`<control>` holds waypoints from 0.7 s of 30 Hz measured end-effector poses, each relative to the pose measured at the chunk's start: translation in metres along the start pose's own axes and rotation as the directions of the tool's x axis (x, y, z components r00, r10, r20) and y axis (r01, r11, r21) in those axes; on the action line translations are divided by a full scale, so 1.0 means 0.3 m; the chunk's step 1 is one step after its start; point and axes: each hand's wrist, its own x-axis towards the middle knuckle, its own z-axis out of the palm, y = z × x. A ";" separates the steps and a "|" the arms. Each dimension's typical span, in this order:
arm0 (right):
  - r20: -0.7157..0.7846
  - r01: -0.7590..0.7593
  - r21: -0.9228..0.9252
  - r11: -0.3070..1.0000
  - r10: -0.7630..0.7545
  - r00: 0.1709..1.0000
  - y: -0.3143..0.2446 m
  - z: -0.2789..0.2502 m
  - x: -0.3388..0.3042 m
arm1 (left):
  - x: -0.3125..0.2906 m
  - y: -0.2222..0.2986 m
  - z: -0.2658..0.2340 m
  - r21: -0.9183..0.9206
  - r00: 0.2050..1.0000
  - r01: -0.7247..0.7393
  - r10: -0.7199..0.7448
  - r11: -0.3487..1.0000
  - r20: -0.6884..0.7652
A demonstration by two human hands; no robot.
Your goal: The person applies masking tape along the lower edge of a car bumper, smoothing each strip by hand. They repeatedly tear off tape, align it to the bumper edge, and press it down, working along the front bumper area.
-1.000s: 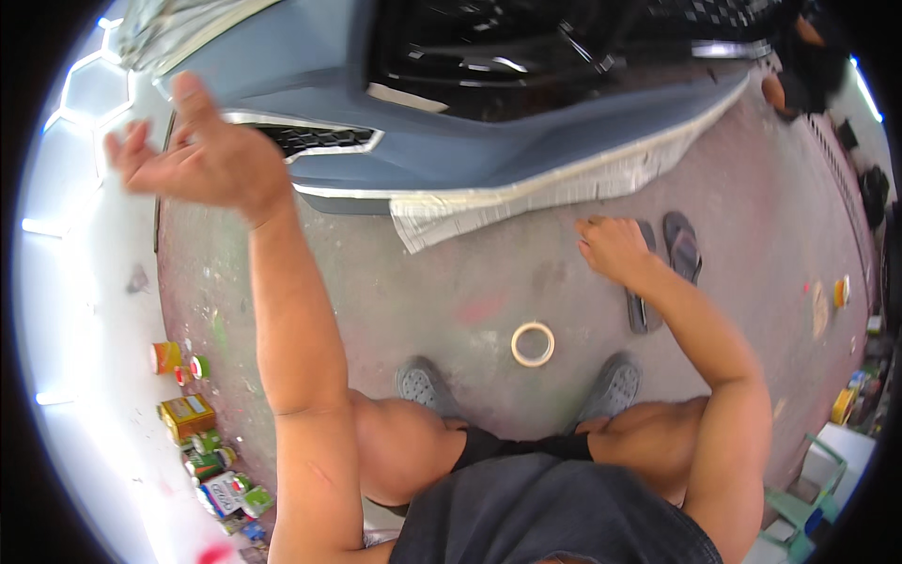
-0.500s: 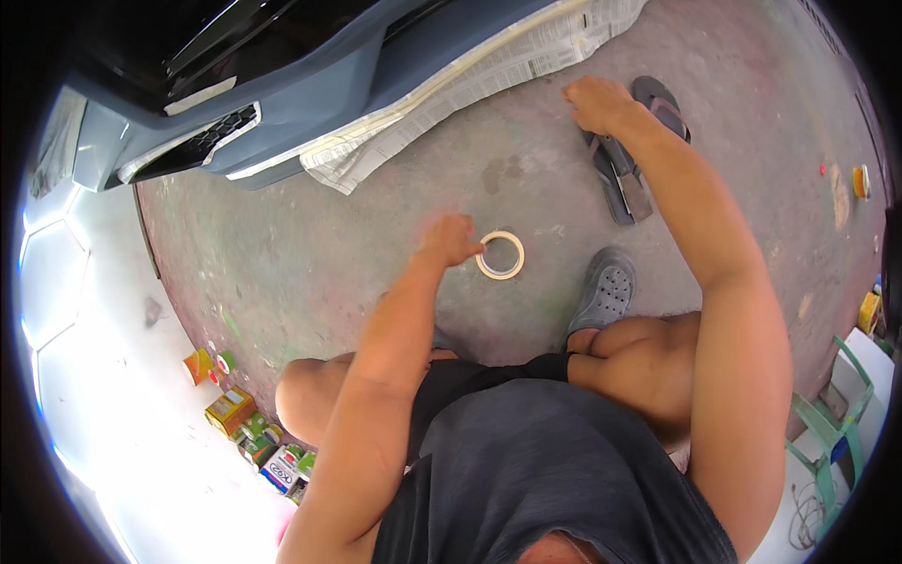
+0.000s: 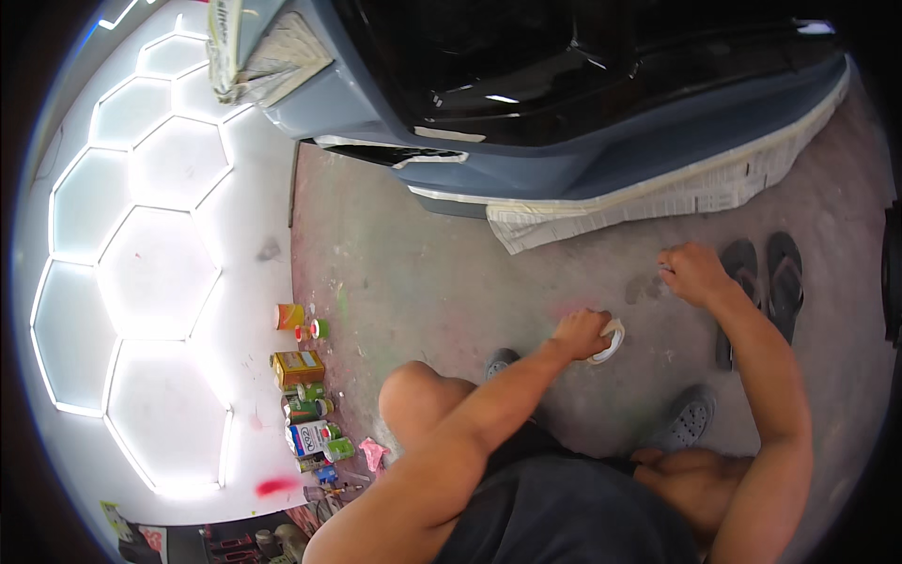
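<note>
My left hand (image 3: 581,333) is closed on the near edge of a roll of masking tape (image 3: 614,344), a pale ring that now looks tilted over the concrete floor. My right hand (image 3: 697,274) is curled with its fingertips together, out in front and to the right; whatever it may hold is too small to make out. Beyond both hands lies the blue-grey car bumper (image 3: 620,191), its lower edge lined with tape and a strip of newspaper (image 3: 648,202).
Dark flip-flops (image 3: 785,282) lie beside my right hand. Several paint cans (image 3: 299,368) and a pink rag (image 3: 373,454) sit along the left wall (image 3: 169,273), which glows with hexagonal light outlines. My grey clog (image 3: 689,420) rests on the floor (image 3: 413,282).
My left hand has reached the tape roll and taken hold of it, and the ring has tipped. The view has swung left, bringing in more of the wall and paint cans.
</note>
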 end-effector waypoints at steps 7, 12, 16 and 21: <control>-0.419 0.288 0.326 0.900 -0.135 0.898 -0.207 -0.086 0.063 | -0.250 0.112 -0.610 -0.098 0.953 -0.238 0.213 0.966 -0.215; -0.619 0.532 0.379 0.757 -0.220 0.754 -0.336 -0.104 0.055 | -0.264 0.096 -0.608 -0.520 0.888 -0.148 -0.118 0.841 -0.444; -0.609 0.601 0.268 0.753 -0.351 0.711 -0.364 -0.090 0.013 | -0.249 0.096 -0.563 -0.594 0.891 -0.141 -0.161 0.792 -0.425; -0.453 0.197 -0.115 0.974 -0.227 0.862 0.109 0.017 -0.054 | -0.294 0.082 -0.623 -0.435 0.941 -0.221 0.072 0.873 -0.332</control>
